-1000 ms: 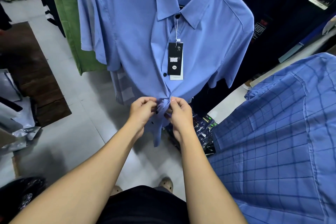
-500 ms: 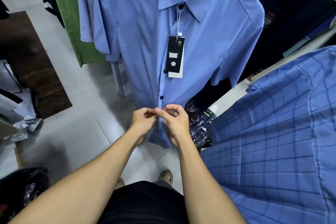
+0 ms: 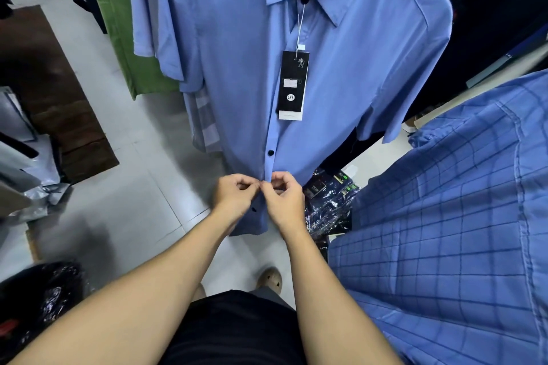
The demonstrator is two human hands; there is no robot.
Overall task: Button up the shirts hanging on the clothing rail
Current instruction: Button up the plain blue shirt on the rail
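A plain blue short-sleeved shirt [image 3: 237,68] hangs in front of me, with a black price tag [image 3: 292,84] dangling from its collar button. Black buttons run down its placket; one [image 3: 270,153] sits closed just above my hands, another shows below them. My left hand [image 3: 234,197] and my right hand [image 3: 284,201] meet at the placket low on the shirt, each pinching one edge of the fabric with thumb and fingertips. The button between my fingers is hidden.
A blue checked shirt [image 3: 444,231] hangs close on the right. More blue shirts and a green garment [image 3: 124,38] hang at the left. Plastic-wrapped packs [image 3: 329,204] lie on the pale tiled floor [image 3: 124,201]. A dark wooden strip [image 3: 59,104] and grey bags lie at the left.
The bunched lower front has been pulled flat and now hangs straight. My hands have stayed together at the placket, and the view has tilted down a little.
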